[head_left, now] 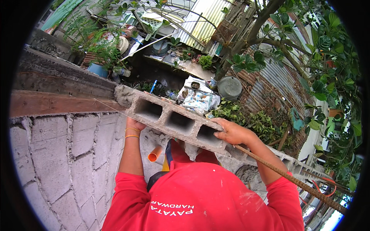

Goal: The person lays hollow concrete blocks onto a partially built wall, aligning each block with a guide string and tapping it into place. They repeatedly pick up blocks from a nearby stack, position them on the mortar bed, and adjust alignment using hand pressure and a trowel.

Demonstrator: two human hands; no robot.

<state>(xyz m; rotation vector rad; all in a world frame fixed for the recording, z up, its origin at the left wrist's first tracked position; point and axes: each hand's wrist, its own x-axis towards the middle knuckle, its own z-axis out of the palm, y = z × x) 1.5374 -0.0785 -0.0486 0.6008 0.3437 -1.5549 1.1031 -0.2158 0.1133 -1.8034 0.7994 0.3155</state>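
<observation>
I hold a grey hollow concrete block (pixel 169 111) with three open cells level on top of a grey block wall (pixel 58 154). My left hand (pixel 133 125), with thin bands on the wrist, grips the block's near side toward its left end, fingers hidden under it. My right hand (pixel 233 133) clasps the block's right end, fingers over the last cell's rim. Fresh mortar shows beneath the block. Both red sleeves come up from the lower edge.
A rusty steel bar (pixel 293 179) slants along the wall top at right. An orange pipe stub (pixel 155 154) pokes out below the block. A wooden plank (pixel 58 103) caps the wall at left. Beyond lie a cluttered yard, a grey tub (pixel 230 87), plants and corrugated sheets.
</observation>
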